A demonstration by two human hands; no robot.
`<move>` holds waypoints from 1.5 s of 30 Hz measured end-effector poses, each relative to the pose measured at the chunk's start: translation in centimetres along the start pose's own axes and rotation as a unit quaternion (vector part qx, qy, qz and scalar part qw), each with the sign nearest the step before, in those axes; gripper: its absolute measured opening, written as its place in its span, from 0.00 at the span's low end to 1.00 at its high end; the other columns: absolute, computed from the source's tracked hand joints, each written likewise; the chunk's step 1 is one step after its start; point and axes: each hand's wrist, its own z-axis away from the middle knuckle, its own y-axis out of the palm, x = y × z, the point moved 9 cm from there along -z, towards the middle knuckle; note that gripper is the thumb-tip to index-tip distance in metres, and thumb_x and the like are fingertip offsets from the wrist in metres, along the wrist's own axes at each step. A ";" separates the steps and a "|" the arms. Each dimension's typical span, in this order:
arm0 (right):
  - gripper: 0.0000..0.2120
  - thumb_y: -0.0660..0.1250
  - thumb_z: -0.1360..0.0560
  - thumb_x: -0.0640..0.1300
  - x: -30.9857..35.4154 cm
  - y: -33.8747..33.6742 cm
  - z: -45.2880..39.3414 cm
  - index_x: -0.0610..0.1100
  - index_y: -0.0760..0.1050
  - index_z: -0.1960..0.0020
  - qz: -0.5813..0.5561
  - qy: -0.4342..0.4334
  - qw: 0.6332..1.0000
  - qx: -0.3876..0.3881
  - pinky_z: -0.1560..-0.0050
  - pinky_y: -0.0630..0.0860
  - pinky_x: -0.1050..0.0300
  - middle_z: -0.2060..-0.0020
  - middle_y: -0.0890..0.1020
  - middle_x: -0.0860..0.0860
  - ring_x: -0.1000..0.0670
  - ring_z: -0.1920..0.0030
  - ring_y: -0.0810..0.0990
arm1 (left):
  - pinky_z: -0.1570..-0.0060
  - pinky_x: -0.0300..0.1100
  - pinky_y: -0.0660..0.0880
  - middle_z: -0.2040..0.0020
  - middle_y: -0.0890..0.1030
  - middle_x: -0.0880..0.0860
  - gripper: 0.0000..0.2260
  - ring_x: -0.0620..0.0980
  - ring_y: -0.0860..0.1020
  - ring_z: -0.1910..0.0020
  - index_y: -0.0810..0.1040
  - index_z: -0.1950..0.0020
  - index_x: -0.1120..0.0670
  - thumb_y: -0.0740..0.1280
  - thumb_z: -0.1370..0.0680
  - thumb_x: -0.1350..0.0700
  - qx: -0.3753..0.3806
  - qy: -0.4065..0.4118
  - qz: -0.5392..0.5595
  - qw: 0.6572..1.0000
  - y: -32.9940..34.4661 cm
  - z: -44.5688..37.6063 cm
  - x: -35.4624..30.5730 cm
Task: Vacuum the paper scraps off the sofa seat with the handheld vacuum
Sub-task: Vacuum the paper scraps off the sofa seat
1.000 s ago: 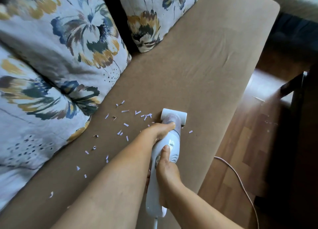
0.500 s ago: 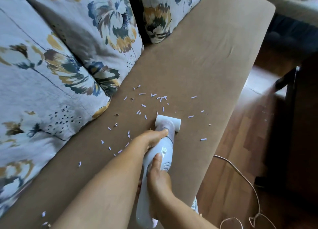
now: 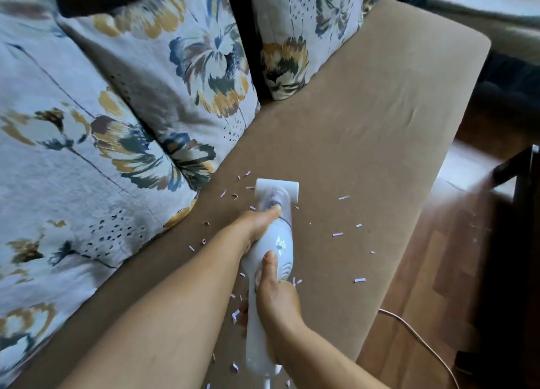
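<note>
A white handheld vacuum (image 3: 277,242) lies nose-down on the tan sofa seat (image 3: 365,120), its wide nozzle (image 3: 277,187) pressed to the fabric. My left hand (image 3: 257,225) wraps the front of the body just behind the clear dust cup. My right hand (image 3: 274,295) grips the rear handle, thumb on top. Several small white paper scraps (image 3: 337,234) lie scattered on the seat around the nozzle, to its right, to its left near the cushions, and under my arms.
Floral cushions (image 3: 140,102) line the left and back of the seat. The seat's front edge drops to a wooden floor (image 3: 432,272) on the right, where the vacuum's cord (image 3: 420,342) trails. Dark furniture (image 3: 520,219) stands at far right.
The vacuum has been pushed forward and slightly left across the seat, over scraps that lay ahead of the nozzle. Both hands keep the same grip. The camera view shifted.
</note>
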 end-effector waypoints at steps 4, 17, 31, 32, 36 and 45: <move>0.36 0.52 0.24 0.69 4.3 -0.5 -3.7 0.38 0.75 0.66 0.018 0.006 1.000 0.024 0.66 0.77 0.54 0.80 0.77 0.46 0.45 0.76 0.77 | 0.41 0.45 0.70 0.30 0.72 0.59 0.31 0.59 0.73 0.34 0.66 0.26 0.61 0.60 0.21 0.40 -0.043 0.003 0.013 0.999 -1.9 -3.1 -3.4; 0.35 0.50 0.24 0.69 8.5 -0.1 -10.0 0.37 0.76 0.55 0.152 0.062 0.983 0.080 0.65 0.77 0.55 0.74 0.79 0.45 0.44 0.72 0.78 | 0.37 0.48 0.73 0.34 0.75 0.58 0.34 0.58 0.76 0.38 0.72 0.30 0.59 0.61 0.26 0.35 -0.101 -0.050 0.088 0.990 -4.2 -9.9 -4.0; 0.34 0.51 0.23 0.68 4.0 -6.8 -4.5 0.39 0.75 0.61 0.099 0.083 0.991 0.022 0.71 0.74 0.60 0.75 0.77 0.45 0.47 0.79 0.74 | 0.41 0.42 0.72 0.33 0.74 0.57 0.36 0.57 0.76 0.38 0.68 0.28 0.60 0.61 0.28 0.36 -0.052 -0.051 0.037 0.997 3.3 -4.8 -2.3; 0.34 0.51 0.24 0.68 3.4 -6.9 -4.0 0.38 0.75 0.61 0.088 0.088 0.992 0.017 0.71 0.73 0.59 0.75 0.76 0.45 0.47 0.79 0.74 | 0.44 0.42 0.71 0.32 0.73 0.58 0.34 0.57 0.76 0.37 0.68 0.28 0.61 0.61 0.26 0.38 -0.047 -0.051 0.033 0.997 3.7 -4.3 -1.9; 0.35 0.51 0.24 0.70 0.4 -6.4 -1.1 0.38 0.75 0.60 0.059 0.111 0.992 0.010 0.70 0.73 0.59 0.76 0.76 0.45 0.47 0.78 0.74 | 0.39 0.45 0.72 0.32 0.73 0.58 0.35 0.58 0.75 0.37 0.65 0.26 0.61 0.61 0.26 0.38 -0.014 -0.048 0.023 0.998 4.9 -2.1 0.3; 0.37 0.50 0.23 0.68 -4.5 -3.5 4.6 0.34 0.77 0.56 0.041 0.118 0.992 0.003 0.75 0.73 0.61 0.74 0.77 0.44 0.47 0.79 0.75 | 0.45 0.43 0.71 0.33 0.75 0.58 0.33 0.58 0.76 0.38 0.69 0.28 0.59 0.63 0.25 0.38 0.001 -0.056 0.009 0.998 3.7 1.2 7.2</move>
